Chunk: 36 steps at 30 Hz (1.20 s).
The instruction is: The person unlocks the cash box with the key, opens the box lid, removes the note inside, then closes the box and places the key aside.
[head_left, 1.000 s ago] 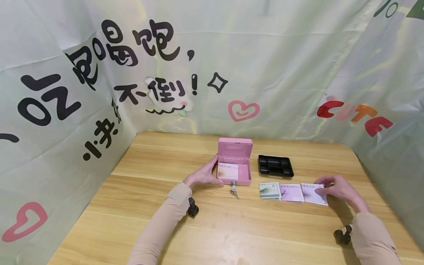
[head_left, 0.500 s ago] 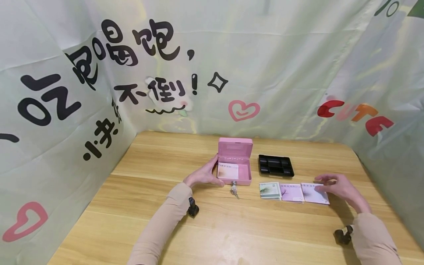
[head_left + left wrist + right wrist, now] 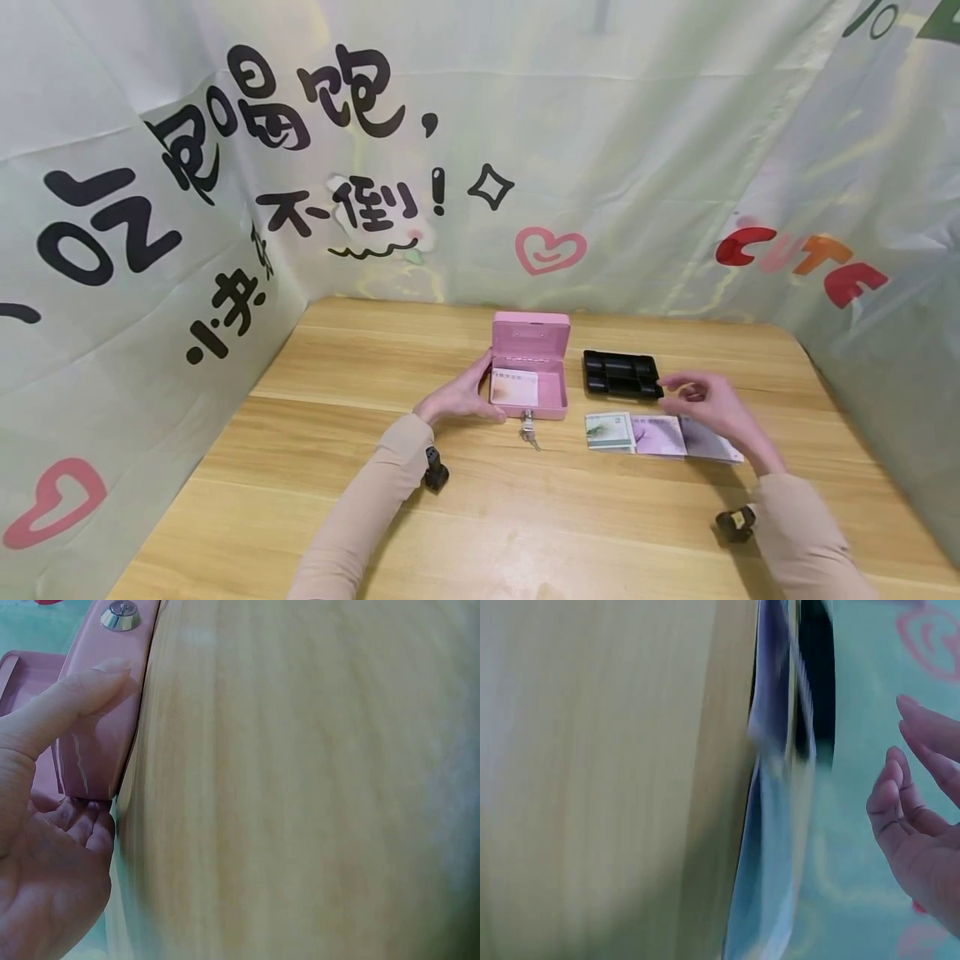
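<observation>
In the head view a pink cash box (image 3: pixel 551 413) stands with its lid raised and a banknote (image 3: pixel 515 388) lying in its left part. My left hand (image 3: pixel 459 397) grips the box's left front corner; the left wrist view has the thumb (image 3: pixel 64 709) on the front wall below the lock (image 3: pixel 120 615). Keys (image 3: pixel 529 435) hang from that lock. To the right, my right hand (image 3: pixel 708 407) hovers with loosely bent fingers and holds nothing. Below it lie a green banknote stack (image 3: pixel 609 432), a pink one (image 3: pixel 658 436) and a bluish-purple one (image 3: pixel 702 440), the last partly covered by the hand.
A black compartment tray (image 3: pixel 621 375) lies just right of the box, close to my right fingertips. The wooden table (image 3: pixel 517 517) extends toward me. Printed cloth (image 3: pixel 637 167) walls off its back and sides.
My right hand has let go of the bluish-purple banknotes and moved left toward the black tray. The left hand keeps its hold on the box.
</observation>
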Available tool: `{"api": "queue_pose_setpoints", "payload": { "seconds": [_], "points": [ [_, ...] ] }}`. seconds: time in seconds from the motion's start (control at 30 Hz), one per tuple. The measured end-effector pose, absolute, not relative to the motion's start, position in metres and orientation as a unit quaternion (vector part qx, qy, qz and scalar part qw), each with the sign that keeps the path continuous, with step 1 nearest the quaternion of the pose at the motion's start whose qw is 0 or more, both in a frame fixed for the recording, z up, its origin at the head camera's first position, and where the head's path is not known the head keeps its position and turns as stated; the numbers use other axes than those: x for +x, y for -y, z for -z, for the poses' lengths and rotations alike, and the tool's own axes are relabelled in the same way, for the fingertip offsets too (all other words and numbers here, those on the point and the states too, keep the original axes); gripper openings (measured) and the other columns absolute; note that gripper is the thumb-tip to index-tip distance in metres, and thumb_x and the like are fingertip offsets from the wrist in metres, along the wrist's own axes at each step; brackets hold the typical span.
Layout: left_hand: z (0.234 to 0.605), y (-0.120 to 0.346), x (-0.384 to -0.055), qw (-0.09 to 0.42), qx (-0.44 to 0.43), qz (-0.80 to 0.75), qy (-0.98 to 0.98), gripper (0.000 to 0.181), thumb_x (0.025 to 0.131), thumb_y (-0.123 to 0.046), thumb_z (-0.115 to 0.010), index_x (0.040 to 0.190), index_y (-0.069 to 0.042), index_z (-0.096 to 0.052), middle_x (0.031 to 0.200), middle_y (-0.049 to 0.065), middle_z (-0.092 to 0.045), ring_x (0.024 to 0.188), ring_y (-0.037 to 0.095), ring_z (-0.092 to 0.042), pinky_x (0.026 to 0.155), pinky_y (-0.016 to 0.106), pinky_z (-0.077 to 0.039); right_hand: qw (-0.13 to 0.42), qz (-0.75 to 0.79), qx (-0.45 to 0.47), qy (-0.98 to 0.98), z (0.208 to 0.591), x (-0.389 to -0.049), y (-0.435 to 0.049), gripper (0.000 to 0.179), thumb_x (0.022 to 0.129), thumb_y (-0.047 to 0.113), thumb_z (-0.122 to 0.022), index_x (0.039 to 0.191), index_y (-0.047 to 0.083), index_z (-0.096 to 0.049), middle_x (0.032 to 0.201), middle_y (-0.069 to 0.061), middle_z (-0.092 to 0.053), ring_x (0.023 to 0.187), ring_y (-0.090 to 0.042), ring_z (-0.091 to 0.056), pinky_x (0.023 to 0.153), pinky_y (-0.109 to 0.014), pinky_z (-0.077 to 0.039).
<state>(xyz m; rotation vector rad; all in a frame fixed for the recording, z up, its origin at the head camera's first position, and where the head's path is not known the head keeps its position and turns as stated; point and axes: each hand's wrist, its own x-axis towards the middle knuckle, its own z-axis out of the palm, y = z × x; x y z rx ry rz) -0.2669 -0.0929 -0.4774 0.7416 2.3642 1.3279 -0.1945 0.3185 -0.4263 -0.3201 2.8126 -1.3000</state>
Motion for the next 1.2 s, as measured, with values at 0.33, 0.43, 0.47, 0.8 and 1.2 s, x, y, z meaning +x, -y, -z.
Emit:
{"api": "queue_pose_setpoints", "payload": {
  "seconds": [0.33,0.43,0.47,0.8,1.2],
  "points": [
    [0.478,0.094,-0.265,0.171,0.257,-0.467,-0.829,0.13,0.072,-0.012,-0.089,0.164,-0.019,0.002,0.172,0.011,-0.004,0.159,0.029,-0.006,0.131,0.049,-0.009,0.026,0.472,-0.194,-0.86,0.423,-0.205,-0.256,0.034,0.088,0.005,-0.075,0.117,-0.01,-0.066,0.105,-0.028,-0.069,0.084,-0.001,-0.065,0.073,-0.018,-0.058],
    [0.478,0.094,-0.265,0.171,0.26,-0.47,-0.826,0.13,0.072,-0.011,-0.089,0.164,-0.018,0.002,0.172,0.011,-0.004,0.159,0.029,-0.006,0.131,0.049,-0.009,0.028,0.47,-0.205,-0.858,0.42,-0.211,-0.24,0.034,0.088,0.006,-0.075,0.116,-0.009,-0.067,0.106,-0.028,-0.069,0.088,-0.004,-0.065,0.078,-0.017,-0.058],
    [0.477,0.094,-0.265,0.171,0.261,-0.47,-0.826,0.13,0.071,-0.011,-0.089,0.164,-0.019,0.002,0.172,0.011,-0.005,0.159,0.029,-0.006,0.131,0.049,-0.009,0.028,0.471,-0.206,-0.857,0.42,-0.213,-0.235,0.033,0.087,0.006,-0.076,0.116,-0.009,-0.067,0.107,-0.028,-0.07,0.09,-0.006,-0.066,0.08,-0.017,-0.058],
    [0.476,0.095,-0.265,0.17,0.26,-0.472,-0.825,0.13,0.071,-0.011,-0.09,0.164,-0.02,0.001,0.172,0.011,-0.007,0.159,0.029,-0.008,0.13,0.05,-0.01,0.063,0.48,-0.212,-0.849,0.417,-0.233,-0.178,0.035,0.088,0.004,-0.074,0.12,-0.007,-0.067,0.115,-0.028,-0.07,0.104,-0.032,-0.069,0.088,-0.022,-0.058],
    [0.476,0.094,-0.266,0.165,0.257,-0.452,-0.838,0.129,0.071,-0.017,-0.09,0.163,-0.015,0.0,0.171,0.012,-0.005,0.159,0.028,-0.009,0.131,0.047,-0.01,0.147,0.534,-0.202,-0.808,0.431,-0.25,-0.148,0.038,0.09,0.006,-0.072,0.124,-0.007,-0.064,0.123,-0.028,-0.068,0.115,-0.036,-0.065,0.092,-0.025,-0.056]
  ]
}}
